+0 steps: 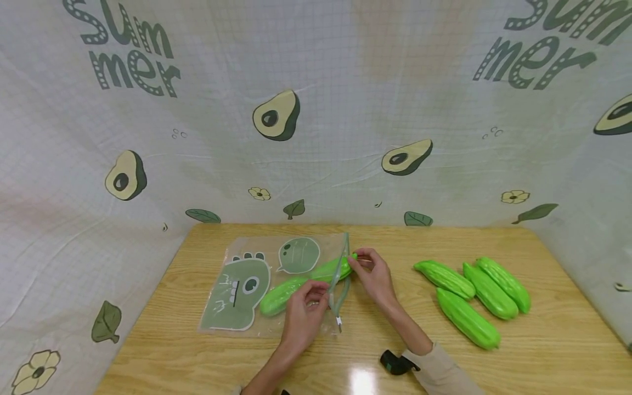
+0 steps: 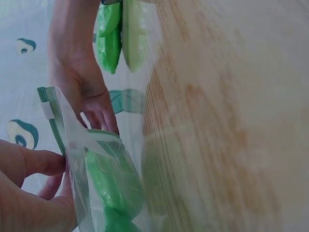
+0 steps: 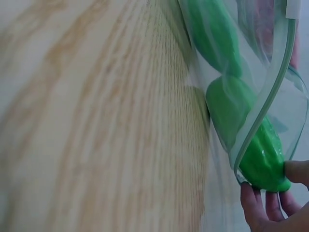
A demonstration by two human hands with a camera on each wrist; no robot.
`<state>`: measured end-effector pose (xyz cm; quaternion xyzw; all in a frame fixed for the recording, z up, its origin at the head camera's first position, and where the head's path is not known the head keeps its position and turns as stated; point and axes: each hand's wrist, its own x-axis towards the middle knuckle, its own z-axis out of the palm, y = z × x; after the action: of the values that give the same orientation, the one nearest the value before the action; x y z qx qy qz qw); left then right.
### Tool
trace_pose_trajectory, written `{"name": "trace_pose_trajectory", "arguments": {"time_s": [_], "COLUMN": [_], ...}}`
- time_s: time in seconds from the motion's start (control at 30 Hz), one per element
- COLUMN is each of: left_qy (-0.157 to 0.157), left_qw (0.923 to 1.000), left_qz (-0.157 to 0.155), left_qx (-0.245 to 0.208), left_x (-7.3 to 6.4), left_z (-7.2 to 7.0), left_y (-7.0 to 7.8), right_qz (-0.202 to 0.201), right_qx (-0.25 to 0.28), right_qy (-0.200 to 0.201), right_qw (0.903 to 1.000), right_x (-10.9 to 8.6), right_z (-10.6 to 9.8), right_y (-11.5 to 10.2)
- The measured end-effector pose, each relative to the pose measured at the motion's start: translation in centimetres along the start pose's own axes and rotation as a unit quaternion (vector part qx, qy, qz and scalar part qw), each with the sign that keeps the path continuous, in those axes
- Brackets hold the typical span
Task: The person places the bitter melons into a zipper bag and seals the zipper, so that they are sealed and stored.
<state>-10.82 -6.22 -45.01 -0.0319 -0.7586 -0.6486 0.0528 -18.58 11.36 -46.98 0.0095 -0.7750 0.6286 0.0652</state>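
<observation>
A clear slider bag [image 1: 213,321] with a green dinosaur print lies on the table, its mouth toward the right. Inside sits one bright green cucumber-shaped vegetable [image 1: 281,296]. A second such vegetable [image 3: 263,162] lies end to end with it, its tip poking out through the mouth. My right hand [image 1: 376,278] pinches that tip, thumb on one side and fingers on the other. At the near side of the opening, my left hand [image 1: 303,315] pinches the bag's edge; the left wrist view shows the thumb [image 2: 46,162] against the plastic, beside the white slider [image 2: 47,110].
Several more green vegetables [image 1: 466,318] lie in a loose group on the wooden table [image 1: 395,244] at the right. A pale curtain [image 1: 336,109] printed with avocados hangs behind and along both sides. A black device [image 1: 395,362] is at the right wrist.
</observation>
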Motion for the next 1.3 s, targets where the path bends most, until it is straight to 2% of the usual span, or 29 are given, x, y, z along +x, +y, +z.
{"name": "trace_pose_trajectory", "arguments": {"time_s": [0.43, 0.73, 1.0, 1.3], "left_qy": [0.0, 0.001, 0.0, 0.002], "left_qw": [1.0, 1.0, 0.9997, 0.9999], "left_qz": [-0.002, -0.003, 0.006, 0.003], "left_qx": [-0.009, 0.003, 0.022, 0.011], "left_x": [0.1, 0.1, 0.0, -0.1], "left_z": [0.0, 0.0, -0.1, 0.0], "left_y": [0.0, -0.1, 0.0, 0.2], "right_qz": [0.02, 0.012, 0.013, 0.002], "right_qx": [0.018, 0.02, 0.045, 0.04], "right_qy": [-0.004, -0.006, -0.012, -0.021], "right_qw": [0.9996, 0.9997, 0.9988, 0.999], "right_x": [-0.1, -0.2, -0.3, -0.2], "right_z": [0.2, 0.5, 1.0, 1.3], "right_y": [-0.1, -0.3, -0.3, -0.2]}}
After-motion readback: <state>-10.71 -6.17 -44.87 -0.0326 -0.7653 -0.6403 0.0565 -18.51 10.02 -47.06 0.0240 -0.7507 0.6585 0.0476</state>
